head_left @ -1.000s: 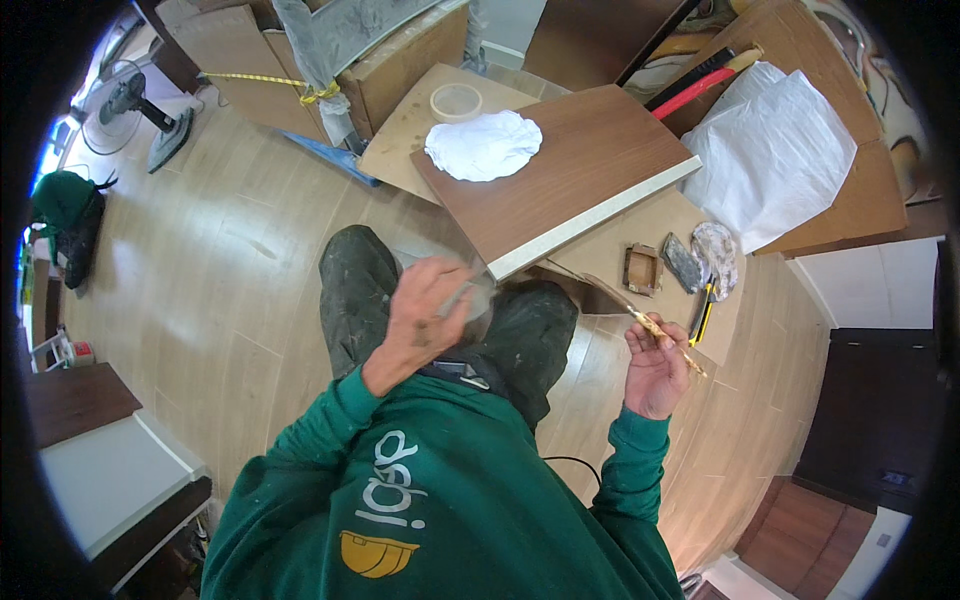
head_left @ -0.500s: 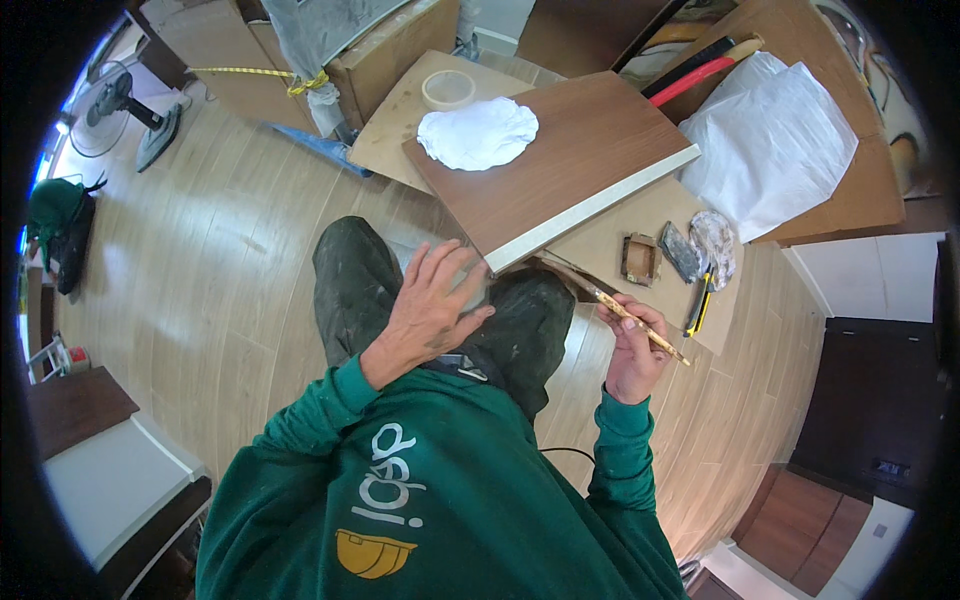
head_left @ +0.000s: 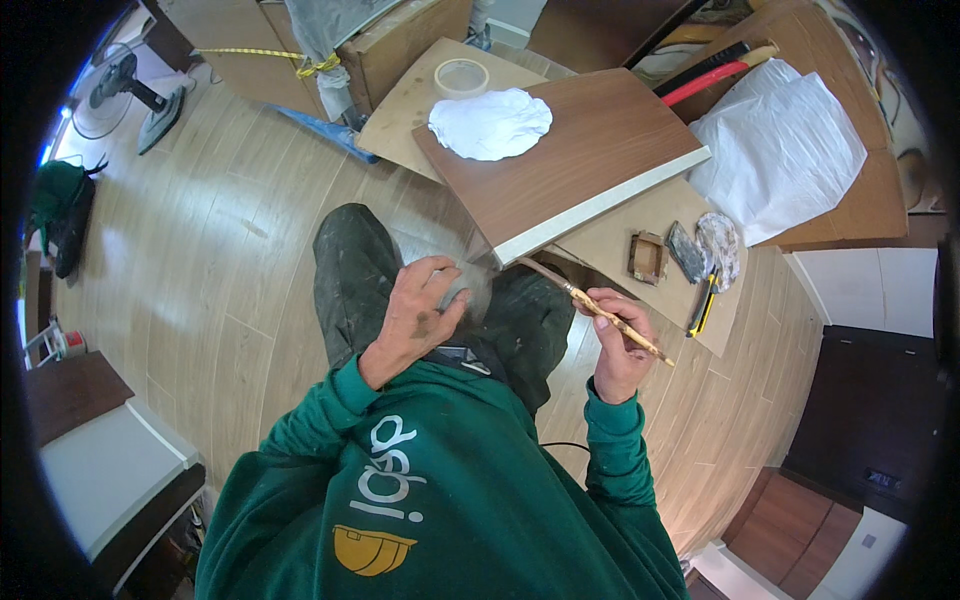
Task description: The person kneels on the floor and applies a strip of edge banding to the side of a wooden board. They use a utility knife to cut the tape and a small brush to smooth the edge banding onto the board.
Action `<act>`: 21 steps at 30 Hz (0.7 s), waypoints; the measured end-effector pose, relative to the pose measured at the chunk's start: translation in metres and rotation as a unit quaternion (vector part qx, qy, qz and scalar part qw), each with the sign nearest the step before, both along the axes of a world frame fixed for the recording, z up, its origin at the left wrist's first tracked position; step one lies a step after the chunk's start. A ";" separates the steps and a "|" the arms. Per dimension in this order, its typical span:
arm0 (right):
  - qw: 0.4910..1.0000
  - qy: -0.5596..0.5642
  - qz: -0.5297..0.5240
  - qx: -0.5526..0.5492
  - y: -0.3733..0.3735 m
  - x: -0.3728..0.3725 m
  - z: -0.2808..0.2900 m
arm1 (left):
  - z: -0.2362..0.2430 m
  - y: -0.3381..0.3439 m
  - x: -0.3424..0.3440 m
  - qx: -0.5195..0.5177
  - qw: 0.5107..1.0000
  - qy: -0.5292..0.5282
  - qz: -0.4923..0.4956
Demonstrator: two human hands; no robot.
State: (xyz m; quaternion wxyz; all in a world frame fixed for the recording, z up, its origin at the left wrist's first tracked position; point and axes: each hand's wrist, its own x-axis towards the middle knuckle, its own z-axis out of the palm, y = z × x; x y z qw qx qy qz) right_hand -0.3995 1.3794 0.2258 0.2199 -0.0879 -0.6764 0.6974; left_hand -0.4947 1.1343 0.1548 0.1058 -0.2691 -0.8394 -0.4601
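My right hand [head_left: 618, 350] pinches the light, stained handle of a slim paintbrush [head_left: 615, 320]. Its dark tip lies along the white edge strip of a brown wood-look board [head_left: 570, 150], close to the near corner. Over my lap, my left hand [head_left: 415, 315] has its fingers curled around a see-through greyish thing [head_left: 470, 290], whose exact kind I cannot make out. On the board rests a crumpled white cloth [head_left: 490, 124], well beyond both hands.
Under the board, cardboard [head_left: 590, 235] carries a tape roll [head_left: 461, 78], a small brown open box [head_left: 647, 257], a grey lump [head_left: 685, 252] and a yellow-black utility knife [head_left: 703, 303]. At right stands a carton [head_left: 850, 205] with white sheeting [head_left: 785, 150]. A fan [head_left: 135, 95] is far left.
My left fingers have gone from stretched to curled around the see-through thing. The brush has moved slightly left, its tip now showing at the board's near corner. The view has shifted a little.
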 end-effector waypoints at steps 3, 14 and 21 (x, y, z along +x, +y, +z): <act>0.999 -0.012 0.004 0.041 -0.001 -0.002 0.000 | -0.006 -0.010 0.000 -0.007 1.000 -0.023 0.013; 0.999 -0.023 -0.002 0.047 -0.005 -0.002 0.009 | -0.013 -0.023 0.006 -0.022 0.997 -0.060 0.035; 0.998 -0.022 -0.023 0.048 -0.003 -0.004 0.013 | -0.015 -0.022 0.006 -0.010 0.998 -0.046 0.038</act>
